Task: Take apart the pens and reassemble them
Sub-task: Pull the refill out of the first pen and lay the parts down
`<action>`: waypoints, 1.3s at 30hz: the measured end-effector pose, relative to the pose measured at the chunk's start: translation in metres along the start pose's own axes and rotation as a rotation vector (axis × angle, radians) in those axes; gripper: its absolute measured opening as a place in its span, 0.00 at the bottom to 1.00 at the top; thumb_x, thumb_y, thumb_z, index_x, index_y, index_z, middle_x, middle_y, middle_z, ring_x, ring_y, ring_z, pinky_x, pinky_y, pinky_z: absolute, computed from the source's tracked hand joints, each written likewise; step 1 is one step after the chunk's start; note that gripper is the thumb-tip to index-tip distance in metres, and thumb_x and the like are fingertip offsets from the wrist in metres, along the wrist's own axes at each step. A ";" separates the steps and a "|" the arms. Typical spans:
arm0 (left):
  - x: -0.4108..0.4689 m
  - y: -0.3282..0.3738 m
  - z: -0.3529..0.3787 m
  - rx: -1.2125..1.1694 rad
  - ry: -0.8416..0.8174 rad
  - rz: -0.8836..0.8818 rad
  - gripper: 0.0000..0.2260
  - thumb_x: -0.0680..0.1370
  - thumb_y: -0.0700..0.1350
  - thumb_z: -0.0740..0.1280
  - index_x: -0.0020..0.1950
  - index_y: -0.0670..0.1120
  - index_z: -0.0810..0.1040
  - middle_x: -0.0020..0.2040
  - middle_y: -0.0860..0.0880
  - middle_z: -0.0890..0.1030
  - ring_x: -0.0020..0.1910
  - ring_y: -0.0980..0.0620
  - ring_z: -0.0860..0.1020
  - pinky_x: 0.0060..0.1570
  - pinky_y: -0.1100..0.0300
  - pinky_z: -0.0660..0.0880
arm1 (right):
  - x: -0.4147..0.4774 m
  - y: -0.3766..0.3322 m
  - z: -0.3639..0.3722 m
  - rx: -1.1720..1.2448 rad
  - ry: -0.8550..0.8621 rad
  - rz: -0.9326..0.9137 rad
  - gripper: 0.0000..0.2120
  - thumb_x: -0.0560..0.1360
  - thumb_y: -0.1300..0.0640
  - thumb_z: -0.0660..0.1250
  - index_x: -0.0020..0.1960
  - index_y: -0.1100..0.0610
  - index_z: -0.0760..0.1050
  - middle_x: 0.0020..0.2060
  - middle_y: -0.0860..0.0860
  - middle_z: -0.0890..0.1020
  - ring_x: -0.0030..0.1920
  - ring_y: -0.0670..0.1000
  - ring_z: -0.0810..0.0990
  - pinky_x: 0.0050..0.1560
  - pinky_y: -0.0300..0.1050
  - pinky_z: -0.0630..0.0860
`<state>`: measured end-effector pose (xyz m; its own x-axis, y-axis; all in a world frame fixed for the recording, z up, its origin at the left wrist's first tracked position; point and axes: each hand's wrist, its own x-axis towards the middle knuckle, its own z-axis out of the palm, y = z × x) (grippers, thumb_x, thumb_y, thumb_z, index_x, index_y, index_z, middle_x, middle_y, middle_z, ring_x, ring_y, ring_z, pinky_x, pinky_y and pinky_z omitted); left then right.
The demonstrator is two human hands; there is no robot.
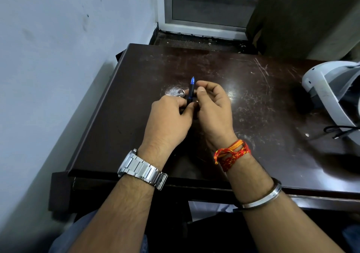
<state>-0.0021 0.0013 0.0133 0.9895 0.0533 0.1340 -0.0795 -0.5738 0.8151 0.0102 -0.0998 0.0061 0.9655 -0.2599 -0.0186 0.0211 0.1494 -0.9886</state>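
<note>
Above the middle of the dark worktop (136, 73), a pen (191, 90) stands nearly upright between both hands, its blue tip pointing up and away from the person, its dark barrel running down into the grip. The left hand (169, 120) closes around the lower end of the barrel, its fingers (186, 104) curled tight on it. The right hand (212, 106) meets it from the other side, thumb and forefinger pinched against the barrel just below the blue section, the remaining fingers folded in. Both hands touch at the knuckles and hover over the surface.

A steel watch (142, 170) sits on the left wrist; red and orange threads (231, 152) and a metal bangle (261, 198) ring the right forearm. Just behind the hands lies a pale scuffed patch (173, 92) on the scratched wood. At the right edge rests a white and grey device (331, 89) with a black cable (339, 131) beside it. A pale wall (58, 38) runs along the left.
</note>
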 end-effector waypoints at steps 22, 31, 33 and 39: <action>0.001 0.000 -0.002 0.048 -0.020 -0.001 0.08 0.77 0.46 0.69 0.38 0.48 0.84 0.24 0.55 0.74 0.26 0.58 0.74 0.24 0.73 0.66 | 0.000 0.000 -0.001 0.013 -0.023 0.064 0.14 0.73 0.59 0.75 0.56 0.57 0.75 0.43 0.54 0.83 0.38 0.47 0.80 0.40 0.41 0.76; -0.001 -0.001 0.003 0.071 -0.084 0.033 0.10 0.76 0.49 0.72 0.37 0.46 0.84 0.19 0.55 0.72 0.22 0.61 0.72 0.24 0.72 0.65 | 0.010 -0.005 -0.006 0.147 0.140 0.020 0.07 0.77 0.63 0.70 0.51 0.56 0.74 0.47 0.58 0.84 0.32 0.43 0.74 0.37 0.39 0.72; -0.002 -0.001 0.003 0.102 -0.115 0.052 0.11 0.76 0.50 0.72 0.36 0.47 0.83 0.22 0.55 0.74 0.23 0.62 0.74 0.25 0.74 0.65 | 0.013 -0.008 -0.011 0.187 0.212 -0.015 0.07 0.77 0.63 0.70 0.51 0.55 0.73 0.44 0.55 0.84 0.30 0.42 0.74 0.33 0.39 0.73; 0.001 -0.004 -0.002 0.155 -0.124 -0.044 0.13 0.74 0.49 0.71 0.32 0.45 0.80 0.24 0.53 0.78 0.28 0.58 0.78 0.27 0.73 0.70 | 0.015 -0.007 -0.017 0.036 0.282 -0.135 0.09 0.76 0.62 0.72 0.45 0.53 0.73 0.37 0.53 0.80 0.34 0.48 0.78 0.37 0.44 0.80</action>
<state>-0.0007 0.0050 0.0110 0.9997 -0.0142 0.0216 -0.0254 -0.6925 0.7209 0.0198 -0.1207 0.0103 0.8436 -0.5329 0.0665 0.1583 0.1284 -0.9790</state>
